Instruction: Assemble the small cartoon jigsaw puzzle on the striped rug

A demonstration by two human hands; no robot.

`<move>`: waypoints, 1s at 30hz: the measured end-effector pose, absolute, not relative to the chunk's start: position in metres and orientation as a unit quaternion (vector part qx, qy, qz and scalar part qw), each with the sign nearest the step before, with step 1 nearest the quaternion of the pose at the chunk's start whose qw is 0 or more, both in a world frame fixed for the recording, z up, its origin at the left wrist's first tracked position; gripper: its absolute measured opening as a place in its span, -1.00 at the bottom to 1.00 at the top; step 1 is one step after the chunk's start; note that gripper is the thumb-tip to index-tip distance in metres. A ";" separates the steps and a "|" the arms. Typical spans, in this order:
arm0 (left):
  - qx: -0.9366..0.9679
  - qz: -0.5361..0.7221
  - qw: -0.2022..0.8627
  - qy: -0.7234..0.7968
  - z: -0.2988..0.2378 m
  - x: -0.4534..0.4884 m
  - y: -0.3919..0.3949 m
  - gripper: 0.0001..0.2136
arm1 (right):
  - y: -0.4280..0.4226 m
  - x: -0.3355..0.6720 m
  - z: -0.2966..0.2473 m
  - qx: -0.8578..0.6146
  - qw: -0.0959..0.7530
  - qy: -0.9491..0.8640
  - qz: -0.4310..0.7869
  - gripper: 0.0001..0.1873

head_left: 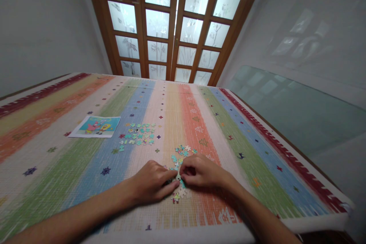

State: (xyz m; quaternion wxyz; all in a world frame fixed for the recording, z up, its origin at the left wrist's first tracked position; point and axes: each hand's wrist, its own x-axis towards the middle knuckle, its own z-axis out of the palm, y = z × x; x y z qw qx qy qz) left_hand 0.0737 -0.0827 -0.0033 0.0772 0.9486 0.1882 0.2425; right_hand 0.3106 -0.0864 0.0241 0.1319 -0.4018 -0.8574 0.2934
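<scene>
My left hand (154, 181) and my right hand (201, 171) meet low over a loose pile of small jigsaw pieces. Between their fingertips is a pale green jigsaw piece (178, 176); the right thumb and forefinger pinch it, while the left thumb and forefinger close in from the other side. Part of the left grip is hidden. Just beyond the hands lie more loose jigsaw pieces (181, 150), teal, yellow and white. Several others, including a yellow and red jigsaw piece (175, 198), lie nearer to me.
Farther left, several rows of jigsaw pieces (140, 136) are spread on the striped tablecloth (94, 167). Beside them lies a picture sheet (97, 126) with cartoon figures. A pale glass panel (297, 103) leans along the right wall, and wooden glazed doors (174, 26) stand behind the table.
</scene>
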 end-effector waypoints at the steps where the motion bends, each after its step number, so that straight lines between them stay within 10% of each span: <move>1: 0.947 0.245 0.084 0.188 -0.003 0.073 -0.083 -0.72 | -0.087 0.310 0.025 -0.403 0.140 -0.855 0.296 -0.88; 15: 0.899 0.290 0.193 0.265 0.005 0.069 -0.073 -0.75 | -0.089 0.306 0.021 -0.418 0.216 -0.835 0.285 -0.91; 30: 0.889 0.188 -0.081 0.410 0.008 0.031 -0.031 -0.87 | -0.079 0.322 0.030 -0.436 0.179 -0.841 0.266 -0.82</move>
